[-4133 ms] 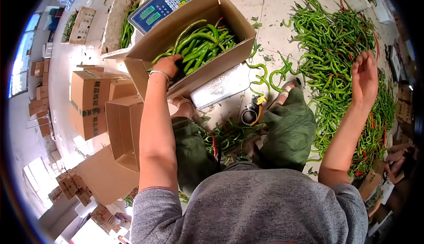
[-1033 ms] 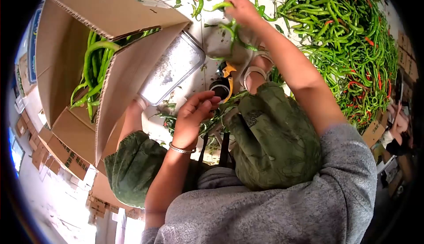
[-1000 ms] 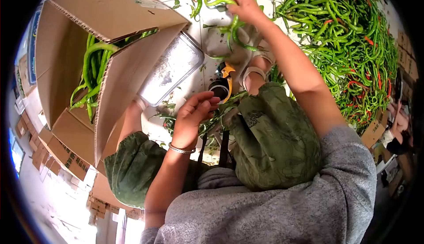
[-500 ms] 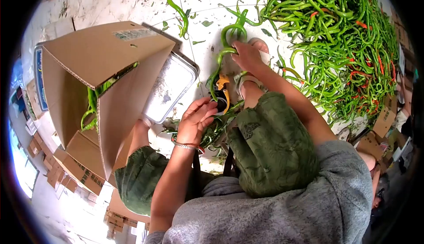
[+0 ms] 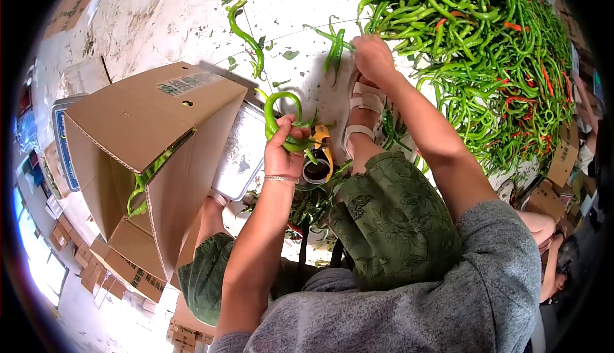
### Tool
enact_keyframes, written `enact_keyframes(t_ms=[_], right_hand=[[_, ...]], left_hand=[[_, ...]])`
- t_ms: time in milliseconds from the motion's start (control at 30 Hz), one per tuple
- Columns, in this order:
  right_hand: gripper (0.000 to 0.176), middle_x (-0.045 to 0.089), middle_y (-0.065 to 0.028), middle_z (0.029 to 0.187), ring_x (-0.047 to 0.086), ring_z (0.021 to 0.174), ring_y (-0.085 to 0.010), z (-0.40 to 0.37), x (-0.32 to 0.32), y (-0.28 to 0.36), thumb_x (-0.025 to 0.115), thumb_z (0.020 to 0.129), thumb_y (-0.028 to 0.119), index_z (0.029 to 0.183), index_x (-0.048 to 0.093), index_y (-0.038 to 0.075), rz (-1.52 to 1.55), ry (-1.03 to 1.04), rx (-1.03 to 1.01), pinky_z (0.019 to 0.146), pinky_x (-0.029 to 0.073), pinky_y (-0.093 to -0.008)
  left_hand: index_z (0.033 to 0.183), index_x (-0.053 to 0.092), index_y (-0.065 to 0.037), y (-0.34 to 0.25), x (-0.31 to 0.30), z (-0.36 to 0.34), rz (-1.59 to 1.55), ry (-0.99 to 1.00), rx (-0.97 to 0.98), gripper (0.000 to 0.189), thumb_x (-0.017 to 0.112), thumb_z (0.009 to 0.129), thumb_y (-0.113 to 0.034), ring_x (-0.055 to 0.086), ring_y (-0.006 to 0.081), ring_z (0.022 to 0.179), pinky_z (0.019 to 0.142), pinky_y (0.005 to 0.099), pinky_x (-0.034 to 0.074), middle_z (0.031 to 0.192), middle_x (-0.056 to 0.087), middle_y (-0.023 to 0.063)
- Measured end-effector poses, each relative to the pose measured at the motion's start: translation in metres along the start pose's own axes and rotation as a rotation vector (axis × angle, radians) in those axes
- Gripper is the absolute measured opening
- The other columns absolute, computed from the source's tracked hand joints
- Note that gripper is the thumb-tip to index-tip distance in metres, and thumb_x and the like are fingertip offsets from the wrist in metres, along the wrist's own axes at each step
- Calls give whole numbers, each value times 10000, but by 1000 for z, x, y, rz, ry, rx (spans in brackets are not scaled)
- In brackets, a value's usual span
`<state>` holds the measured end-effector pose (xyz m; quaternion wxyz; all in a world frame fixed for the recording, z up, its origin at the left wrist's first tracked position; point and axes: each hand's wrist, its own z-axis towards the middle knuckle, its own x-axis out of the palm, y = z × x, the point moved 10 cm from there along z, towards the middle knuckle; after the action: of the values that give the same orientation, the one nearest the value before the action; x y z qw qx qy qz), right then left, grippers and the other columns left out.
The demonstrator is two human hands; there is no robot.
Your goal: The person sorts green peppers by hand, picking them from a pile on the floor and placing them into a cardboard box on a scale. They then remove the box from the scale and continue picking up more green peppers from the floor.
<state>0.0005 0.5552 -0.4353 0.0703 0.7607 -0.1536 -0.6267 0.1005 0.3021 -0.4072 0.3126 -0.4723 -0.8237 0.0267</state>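
Curled green peppers (image 5: 272, 123) are in my left hand (image 5: 284, 150), whose fingers are wrapped round them in front of the open cardboard box. My right hand (image 5: 373, 57) is at the near left edge of the big pile of green and red peppers (image 5: 473, 65), fingers bent downward; what it touches is hidden. Just left of it, a few green peppers (image 5: 334, 49) lie on the pale floor. A yellow and black object (image 5: 322, 158) with a round dark opening lies between my feet, right beside my left hand.
The cardboard box (image 5: 141, 116) with green peppers inside stands at left, against a white-topped tray (image 5: 242, 155). A single long pepper (image 5: 243, 33) lies on the floor ahead. Leaves and discarded peppers (image 5: 310, 206) lie between my legs. Another person (image 5: 553, 263) is at far right.
The curled peppers that hung from my right hand are now in my left hand, which has risen and closed round them. My right hand has moved up toward the pile.
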Motion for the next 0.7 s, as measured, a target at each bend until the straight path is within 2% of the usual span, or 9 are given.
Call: enact_keyframes(t_ms=[133,233,267,367,400,500,533,633,700], right_hand=[[142,621,-112,891,551,882,-296,14,38,3,488,759,58,863,586,56,-14,47,-107,782,444,-390],[134,644,-102,822,583,790,-311,24,-13,11,500,752,71,848,592,48,345,138,188,708,455,-420],[168,639,-88,726,605,672,-255,25,-29,12,532,770,165,858,589,34,417,0,91,615,452,-399],[293,630,-68,708,596,629,-177,21,-8,-5,530,801,314,871,598,37,1031,189,239,556,424,-323],[350,614,-48,692,571,596,-123,11,-24,6,509,829,382,870,606,48,1111,215,278,513,373,-263],[310,582,-6,691,539,551,-94,-21,-23,44,511,846,346,951,571,60,1450,471,481,439,339,-224],[312,581,-9,704,548,542,-95,-28,-17,51,494,853,339,981,561,63,1528,472,492,415,337,-214],[296,582,-11,713,558,551,-91,-42,-7,75,473,878,326,994,555,66,1585,557,470,413,342,-210],[261,581,0,713,566,564,-90,-46,-14,89,467,919,297,1035,548,78,1403,507,349,441,370,-205]], left_hand=[[1021,556,-53,-5,9,-11,-34,3,-9,188,563,875,-170,500,186,670,798,353,408,663,516,15],[1037,557,-68,-7,16,-16,-45,72,13,189,561,870,-155,505,177,693,803,345,404,730,525,15],[1088,521,-62,-5,16,-17,-96,73,1,263,582,833,-86,501,185,703,720,324,416,761,533,36],[1085,527,-63,0,15,-11,-92,133,24,262,582,829,-71,498,180,694,717,322,417,764,524,32],[1080,535,-63,1,18,-11,-130,169,8,256,576,827,-55,523,176,725,737,316,426,855,572,52],[1075,545,-59,-1,22,-8,-35,90,32,252,571,825,-49,550,172,774,754,307,441,1004,602,91],[1098,545,-52,-1,23,-5,-26,105,25,273,562,826,-45,563,166,813,761,306,457,1152,569,114],[1140,536,-47,-8,34,-3,-7,94,63,310,555,830,-46,559,161,807,753,314,463,1174,555,97],[1155,520,-87,-10,39,-2,-23,133,45,290,535,867,-62,564,165,840,787,300,442,1242,520,93]])
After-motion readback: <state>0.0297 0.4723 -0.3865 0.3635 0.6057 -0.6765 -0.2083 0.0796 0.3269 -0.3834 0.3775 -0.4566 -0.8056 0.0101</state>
